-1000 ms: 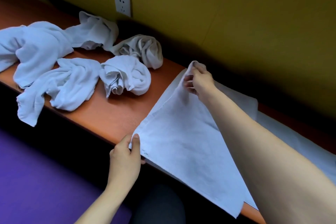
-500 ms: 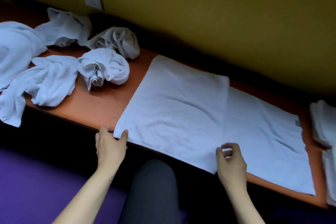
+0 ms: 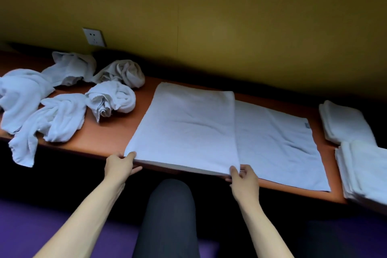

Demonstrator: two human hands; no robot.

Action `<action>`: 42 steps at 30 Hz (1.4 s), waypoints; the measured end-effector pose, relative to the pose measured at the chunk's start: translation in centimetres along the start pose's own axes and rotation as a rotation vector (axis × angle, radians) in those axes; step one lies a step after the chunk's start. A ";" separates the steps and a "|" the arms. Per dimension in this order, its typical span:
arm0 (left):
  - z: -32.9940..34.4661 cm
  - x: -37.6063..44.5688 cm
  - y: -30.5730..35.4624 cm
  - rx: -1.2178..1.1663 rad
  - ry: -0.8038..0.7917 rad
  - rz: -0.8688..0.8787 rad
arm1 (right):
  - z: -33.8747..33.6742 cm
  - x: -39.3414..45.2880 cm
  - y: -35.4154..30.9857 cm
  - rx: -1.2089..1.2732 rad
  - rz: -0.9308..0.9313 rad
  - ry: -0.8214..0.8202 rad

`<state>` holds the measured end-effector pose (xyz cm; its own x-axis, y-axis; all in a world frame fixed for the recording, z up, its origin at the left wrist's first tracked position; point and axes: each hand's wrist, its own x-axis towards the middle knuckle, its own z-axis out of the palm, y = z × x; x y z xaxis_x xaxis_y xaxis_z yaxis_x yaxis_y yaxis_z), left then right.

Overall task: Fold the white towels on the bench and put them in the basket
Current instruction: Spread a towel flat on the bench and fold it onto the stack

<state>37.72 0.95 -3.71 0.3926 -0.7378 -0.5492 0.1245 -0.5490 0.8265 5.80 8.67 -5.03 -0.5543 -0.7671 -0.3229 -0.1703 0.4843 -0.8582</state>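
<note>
While five crumpled towels [image 3: 62,98] wait, both hands [image 3: 120,164] [image 3: 244,179] pinch one half-folded towel [image 3: 188,128].

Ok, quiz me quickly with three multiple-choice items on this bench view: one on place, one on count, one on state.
1. Where do the folded stacks sit?
A. right end of the bench
B. left end
C. on the floor

2. How many hands grip the flat towel?
A. none
B. one
C. two

3. What state is the flat towel in?
A. crumpled
B. partly folded over itself
C. rolled up

Answers: 1 A, the stacks lie at the right edge. 2 C, the left hand and right hand each pinch a near corner. 3 B, a doubled layer covers its left part.
</note>
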 end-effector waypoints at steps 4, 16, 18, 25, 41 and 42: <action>-0.3 -4.5 0.2 -0.098 -0.087 0.062 | -3.2 -1.4 -0.9 0.094 -0.054 0.037; -2.4 -11.8 -2.6 -0.095 -0.076 0.288 | -8.4 -4.9 1.0 0.303 -0.082 -0.040; -2.2 -11.6 -2.6 -0.053 -0.112 0.331 | -8.5 -4.2 0.8 0.342 -0.076 -0.075; -0.7 -8.3 -0.1 0.016 -0.007 0.489 | -7.3 0.4 -3.1 0.267 -0.253 -0.041; 8.7 6.9 7.6 0.485 0.260 0.678 | 2.1 19.1 -10.0 0.018 -0.419 0.039; 9.2 7.7 8.1 0.493 0.279 0.684 | 2.5 19.8 -10.4 0.013 -0.431 0.046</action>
<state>33.36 -12.80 -2.43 0.4534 -0.8788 0.1487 -0.5997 -0.1774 0.7803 -1.37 -12.60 -3.49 -0.4710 -0.8782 0.0837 -0.3842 0.1188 -0.9156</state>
